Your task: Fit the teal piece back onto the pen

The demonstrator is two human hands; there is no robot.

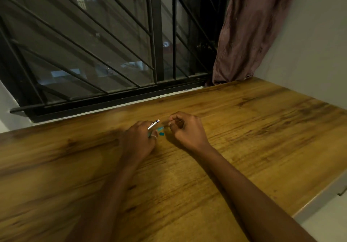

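Wooden table [244, 129], left hand [138, 141] gripping pen [153, 124]

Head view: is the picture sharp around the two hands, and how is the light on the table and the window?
Head view: dim indoor light, warm on the wooden table; motion blur smears the left hand, the right hand and the pen; the barred window is dark with small lit spots; straight edges bow from the wide lens.

From my feed, both hands sat mid-table [244, 129], left hand [138, 140] just beside the right hand [185, 129], a pen [153, 125] in the left. Window bars [112, 44] ran behind the table, curtain [247, 35] at back right.
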